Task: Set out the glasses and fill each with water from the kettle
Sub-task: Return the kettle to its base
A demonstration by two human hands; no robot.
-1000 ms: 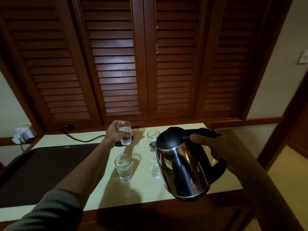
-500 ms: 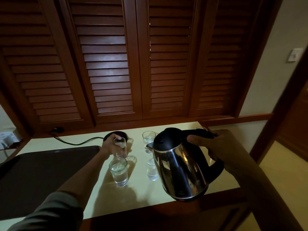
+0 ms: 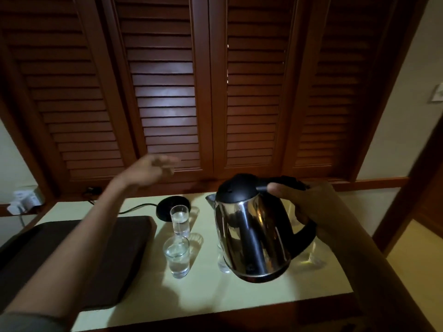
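Above the pale table (image 3: 239, 293), the kettle (image 3: 254, 236) is held by its handle in the closed right hand (image 3: 309, 202) while the left hand (image 3: 148, 168) is raised, spread and empty, so pouring into the part-hidden glass (image 3: 223, 264) is judged next, two filled glasses (image 3: 177, 256) being set alongside.

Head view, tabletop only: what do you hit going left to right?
Dark mat → near glass, with the far glass straight behind it → kettle, held by its handle in the right hand.
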